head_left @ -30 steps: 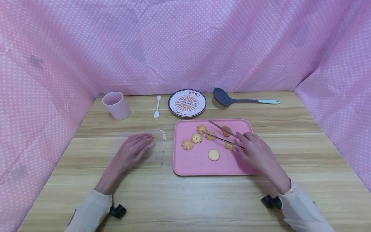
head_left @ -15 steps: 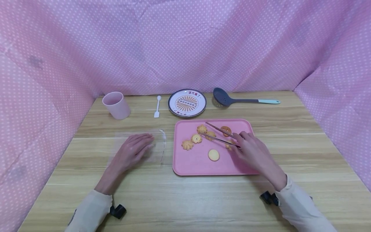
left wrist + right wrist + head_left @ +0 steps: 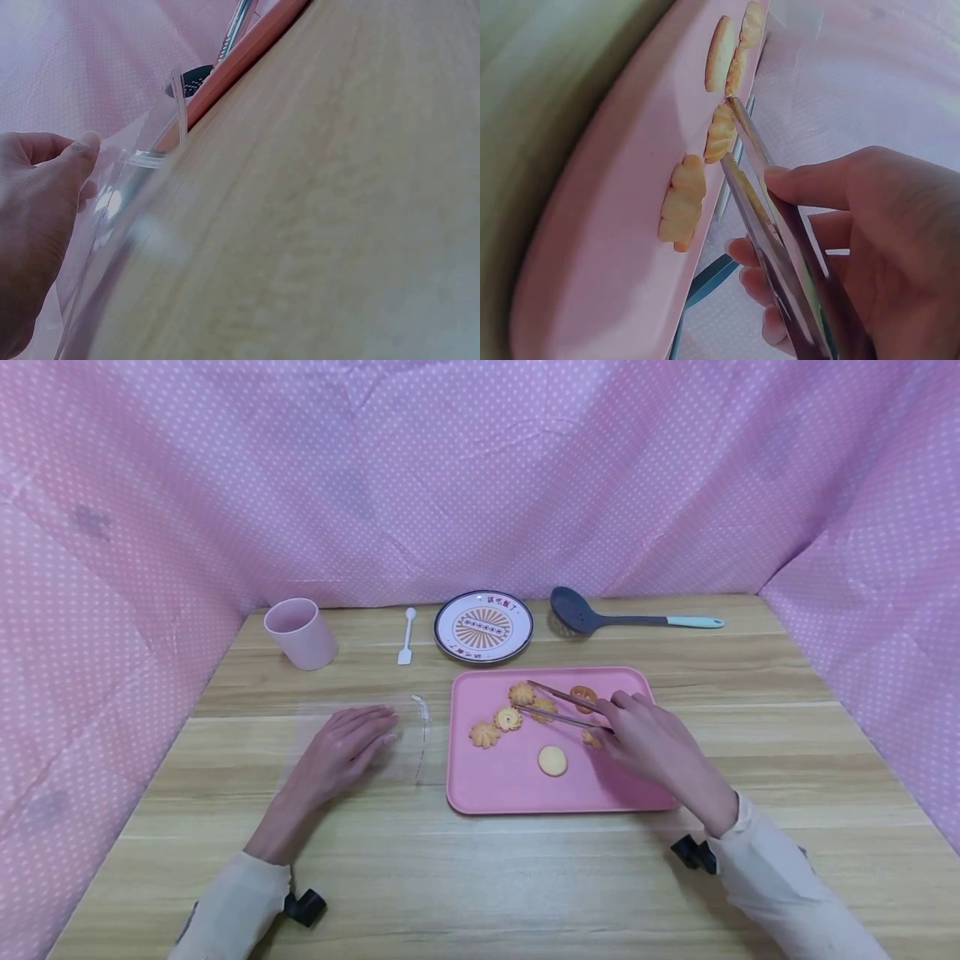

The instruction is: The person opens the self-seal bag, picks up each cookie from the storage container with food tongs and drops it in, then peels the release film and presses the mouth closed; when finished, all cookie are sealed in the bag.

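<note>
Metal tongs (image 3: 774, 262) are in the grasp of the right hand (image 3: 647, 731), thumb on one arm and fingers against the other, over the right half of a pink tray (image 3: 491, 785). Their tips stand spread apart in the far left part of the tray, with a fluted cookie (image 3: 543, 709) between them; whether both tips touch it I cannot tell. Just beside it, closer to the tray's far edge, lies a star-shaped cookie (image 3: 522, 694); a cookie with a hole (image 3: 507, 719) and a flower-shaped cookie (image 3: 484, 735) follow toward the left edge. An oval cookie (image 3: 552, 761) lies slightly nearer the tray's near edge than its middle, a pretzel (image 3: 583, 695) is near the far right corner, and a half-hidden cookie (image 3: 591, 739) shows beneath the right hand. Left hand (image 3: 347, 745) rests relaxed, fingers extended and clenching nothing, on a clear plastic bag (image 3: 407, 756), which lies flat beside the tray's left edge, apart from it. Along the far edge of the wooden surface (image 3: 480, 885), from the far left corner, come an upright pink cup (image 3: 307, 639), a white stirrer (image 3: 408, 635), a patterned plate (image 3: 483, 627) and a slotted spoon (image 3: 573, 612). Dotted pink cloth (image 3: 480, 468) hangs behind that edge.
</note>
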`<state>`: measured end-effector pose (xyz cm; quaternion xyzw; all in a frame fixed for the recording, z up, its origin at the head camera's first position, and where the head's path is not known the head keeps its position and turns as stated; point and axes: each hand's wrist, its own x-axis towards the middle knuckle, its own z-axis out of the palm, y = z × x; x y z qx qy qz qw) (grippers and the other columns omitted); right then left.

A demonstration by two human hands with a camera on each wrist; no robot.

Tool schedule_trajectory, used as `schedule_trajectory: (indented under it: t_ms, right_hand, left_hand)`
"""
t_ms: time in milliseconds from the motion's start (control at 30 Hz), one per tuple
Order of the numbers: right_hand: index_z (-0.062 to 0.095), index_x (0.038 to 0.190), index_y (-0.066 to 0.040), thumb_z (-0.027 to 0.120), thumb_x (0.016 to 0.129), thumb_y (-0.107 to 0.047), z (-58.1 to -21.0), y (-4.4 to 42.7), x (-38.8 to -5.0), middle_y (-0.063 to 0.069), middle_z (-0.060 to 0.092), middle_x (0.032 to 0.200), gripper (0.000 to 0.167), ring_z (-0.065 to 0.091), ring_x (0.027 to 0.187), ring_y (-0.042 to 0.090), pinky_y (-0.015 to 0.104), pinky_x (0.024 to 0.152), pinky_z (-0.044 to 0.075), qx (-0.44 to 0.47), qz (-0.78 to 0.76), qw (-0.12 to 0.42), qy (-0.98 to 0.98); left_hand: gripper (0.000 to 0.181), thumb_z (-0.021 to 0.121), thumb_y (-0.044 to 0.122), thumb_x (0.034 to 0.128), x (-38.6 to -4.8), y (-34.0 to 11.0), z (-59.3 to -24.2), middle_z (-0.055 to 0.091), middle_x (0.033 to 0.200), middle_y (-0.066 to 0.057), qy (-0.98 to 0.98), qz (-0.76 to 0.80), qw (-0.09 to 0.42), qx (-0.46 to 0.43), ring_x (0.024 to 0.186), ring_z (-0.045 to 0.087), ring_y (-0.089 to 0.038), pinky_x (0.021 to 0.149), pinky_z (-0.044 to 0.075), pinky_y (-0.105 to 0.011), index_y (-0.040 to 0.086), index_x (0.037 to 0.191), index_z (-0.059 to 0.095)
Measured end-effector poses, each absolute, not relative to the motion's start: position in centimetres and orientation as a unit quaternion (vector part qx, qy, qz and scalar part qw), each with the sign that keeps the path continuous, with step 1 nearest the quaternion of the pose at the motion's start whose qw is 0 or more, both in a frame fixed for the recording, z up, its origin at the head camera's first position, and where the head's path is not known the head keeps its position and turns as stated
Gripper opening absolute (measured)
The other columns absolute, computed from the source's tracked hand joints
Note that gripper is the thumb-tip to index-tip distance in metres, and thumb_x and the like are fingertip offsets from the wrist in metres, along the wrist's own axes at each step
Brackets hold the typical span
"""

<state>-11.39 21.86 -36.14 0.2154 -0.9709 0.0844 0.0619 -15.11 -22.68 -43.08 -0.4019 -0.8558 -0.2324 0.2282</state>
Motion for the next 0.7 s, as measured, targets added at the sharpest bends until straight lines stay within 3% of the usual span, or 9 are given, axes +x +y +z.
schedule_trajectory:
  t_ms: [367, 700]
  right_hand:
    - [0.07, 0.117, -0.001, 0.078, 0.092, -0.017, -36.13, 21.61, -11.64, 0.006, 0.056, 0.08, 0.031, 0.049, 0.062, 0.022, 0.041, 0.051, 0.048, 0.217, 0.092, 0.058, -0.97]
    - [0.071, 0.109, 0.0, 0.082, 0.09, -0.017, -36.4, 21.79, -11.6, 0.007, 0.058, 0.079, 0.027, 0.051, 0.063, 0.023, 0.042, 0.051, 0.05, 0.221, 0.09, 0.074, -0.968]
  left_hand:
    - [0.036, 0.077, 0.003, 0.0871, -15.01, -22.65, -43.13, 0.071, 0.127, -0.016, -0.861, -0.23, 0.223, -0.396, 0.119, 0.065, -0.037, 0.103, 0.048, -0.055, -0.001, 0.123, 0.073]
    - [0.036, 0.077, 0.003, 0.0872, -15.02, -22.63, -43.11, 0.071, 0.126, -0.017, -0.861, -0.229, 0.225, -0.396, 0.119, 0.065, -0.037, 0.103, 0.048, -0.055, -0.001, 0.123, 0.072]
